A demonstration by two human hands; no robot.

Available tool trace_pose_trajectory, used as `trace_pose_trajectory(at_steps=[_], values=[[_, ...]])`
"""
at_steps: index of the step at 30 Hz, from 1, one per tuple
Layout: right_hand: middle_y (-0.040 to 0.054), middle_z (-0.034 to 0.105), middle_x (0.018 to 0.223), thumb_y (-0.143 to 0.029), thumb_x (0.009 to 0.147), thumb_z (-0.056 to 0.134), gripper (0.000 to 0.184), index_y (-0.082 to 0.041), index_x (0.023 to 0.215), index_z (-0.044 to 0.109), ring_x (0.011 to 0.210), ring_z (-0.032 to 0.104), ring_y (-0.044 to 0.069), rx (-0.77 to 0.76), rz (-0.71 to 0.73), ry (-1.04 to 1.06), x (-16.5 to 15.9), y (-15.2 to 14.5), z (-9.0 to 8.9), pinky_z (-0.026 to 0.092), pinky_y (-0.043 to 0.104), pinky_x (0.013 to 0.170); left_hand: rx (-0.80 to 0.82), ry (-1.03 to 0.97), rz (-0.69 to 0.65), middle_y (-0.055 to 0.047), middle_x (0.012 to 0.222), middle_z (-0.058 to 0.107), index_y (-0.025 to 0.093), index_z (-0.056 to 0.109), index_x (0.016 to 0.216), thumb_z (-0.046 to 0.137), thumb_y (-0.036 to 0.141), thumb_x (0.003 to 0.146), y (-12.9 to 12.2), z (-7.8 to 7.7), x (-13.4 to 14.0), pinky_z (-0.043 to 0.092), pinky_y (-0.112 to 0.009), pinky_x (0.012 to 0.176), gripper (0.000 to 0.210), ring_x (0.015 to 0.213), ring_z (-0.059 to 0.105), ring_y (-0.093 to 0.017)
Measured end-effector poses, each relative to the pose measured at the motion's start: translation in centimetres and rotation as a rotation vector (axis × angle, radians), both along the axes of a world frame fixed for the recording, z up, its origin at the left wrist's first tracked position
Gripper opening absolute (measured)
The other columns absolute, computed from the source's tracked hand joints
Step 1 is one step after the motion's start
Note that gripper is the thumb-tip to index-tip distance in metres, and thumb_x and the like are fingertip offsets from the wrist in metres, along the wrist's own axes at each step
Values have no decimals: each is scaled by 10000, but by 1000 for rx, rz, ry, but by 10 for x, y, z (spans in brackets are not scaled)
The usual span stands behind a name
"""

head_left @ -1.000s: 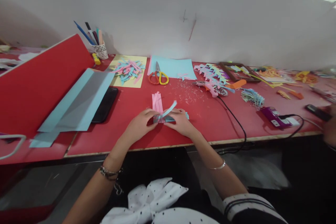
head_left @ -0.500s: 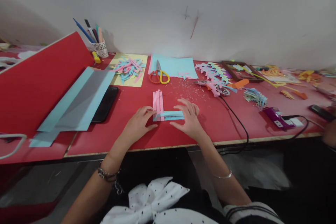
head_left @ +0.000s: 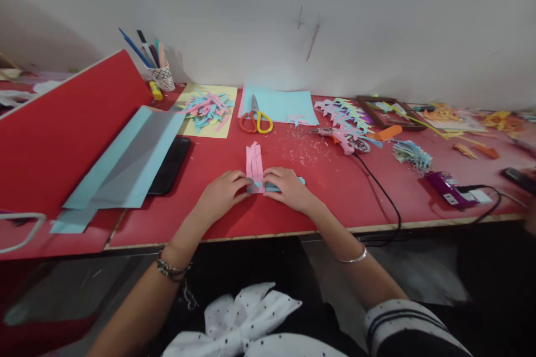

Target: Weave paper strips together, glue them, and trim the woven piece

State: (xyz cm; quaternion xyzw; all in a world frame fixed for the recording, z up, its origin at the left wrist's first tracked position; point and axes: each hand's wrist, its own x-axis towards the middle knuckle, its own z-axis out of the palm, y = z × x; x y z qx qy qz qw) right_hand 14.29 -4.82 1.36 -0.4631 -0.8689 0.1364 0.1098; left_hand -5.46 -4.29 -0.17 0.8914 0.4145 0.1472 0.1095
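Observation:
Upright pink paper strips (head_left: 254,163) cross flat blue paper strips (head_left: 302,181) in an L shape on the red table, near its front edge. My left hand (head_left: 221,194) pinches the left end of the crossing with thumb and fingertips. On the other side, my right hand (head_left: 288,187) is closed over the blue strips just beside the pink ones, covering most of their length. The fingertips of both hands nearly meet at the crossing. Scissors (head_left: 256,117) with red and yellow handles lie beyond the strips.
Blue sheets (head_left: 125,162) and a black phone (head_left: 170,167) lie left. Behind are cut paper pieces (head_left: 209,107) on a yellow sheet and a pen cup (head_left: 162,77). A pink glue gun (head_left: 341,138), its cord and a purple power box (head_left: 450,188) are to the right.
My right hand has moved left along the blue strips and its spread fingers have closed on them near the crossing. My left hand has closed on the left end.

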Motion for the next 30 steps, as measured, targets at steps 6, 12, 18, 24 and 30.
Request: trace_pose_trajectory(at_steps=[6,12,18,24,30], values=[[68,556,968,-233,787,552,97,-176,859,583,920,506,178,-13,56,34,-1,4,-1,388,303,793,25,-15,13,-49,944,584,193,588,947,462,215,829,2,-4,0,456,-264,732,174,875,560,-163],[69,569,960,-222,767,572,83,-166,829,570,923,514,177,-38,48,89,-1,4,-2,395,311,829,53,107,34,-58,888,596,174,596,933,445,221,843,-1,1,4,452,-244,682,182,848,574,-168],[71,567,1004,-215,756,567,178,-171,926,538,939,516,178,-45,10,149,1,3,-5,394,325,846,46,47,25,-57,982,592,193,584,966,494,240,815,-1,0,2,451,-267,759,182,905,563,-172],[86,554,1010,-237,746,574,226,-167,957,532,955,502,193,-22,-3,156,1,1,-6,394,345,855,77,45,0,-56,963,602,189,591,957,473,244,825,-2,-3,1,449,-293,791,185,902,559,-179],[116,560,1070,-255,816,452,290,-140,1078,498,1020,505,203,-34,-195,241,0,5,-6,391,380,889,170,50,-20,-99,1058,582,171,590,1016,495,245,817,-8,1,5,439,-332,833,232,969,544,-215]])
